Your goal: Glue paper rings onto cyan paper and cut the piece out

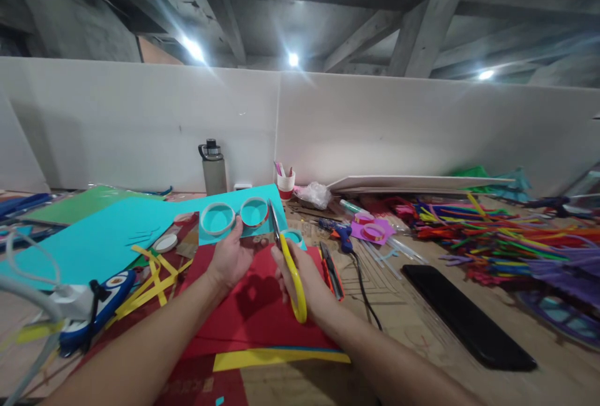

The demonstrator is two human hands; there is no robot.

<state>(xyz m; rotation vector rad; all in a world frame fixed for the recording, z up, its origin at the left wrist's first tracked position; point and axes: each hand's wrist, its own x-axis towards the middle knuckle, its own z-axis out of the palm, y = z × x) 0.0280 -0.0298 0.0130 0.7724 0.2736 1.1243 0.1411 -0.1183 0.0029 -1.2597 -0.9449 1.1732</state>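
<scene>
My left hand (pixel 232 256) is closed on the lower edge of a turquoise paper sheet (pixel 276 197), its thumb between two rings. The left ring (pixel 201 222) and the right ring (pixel 242 213) are pale, round bands standing on the sheet, with turquoise showing inside. In my right hand (pixel 302 275) is a pair of scissors (pixel 297 293) with yellow handles, blades pointing up beside the right ring. Whether paper lies between the blades, I cannot tell. Below both hands lies red paper (pixel 244 325). Another ring (pixel 300 235) on turquoise paper sits behind my right hand.
A grey bottle (pixel 214 175) and a cup of pens (pixel 285 184) stand at the back. Right of my hands are orange-and-black pliers (pixel 332 272), a blue glue gun (pixel 345 238) with its cord, a black phone (pixel 469 315) and colourful pipe cleaners (pixel 510 237). Yellow strips (pixel 154 275) lie left.
</scene>
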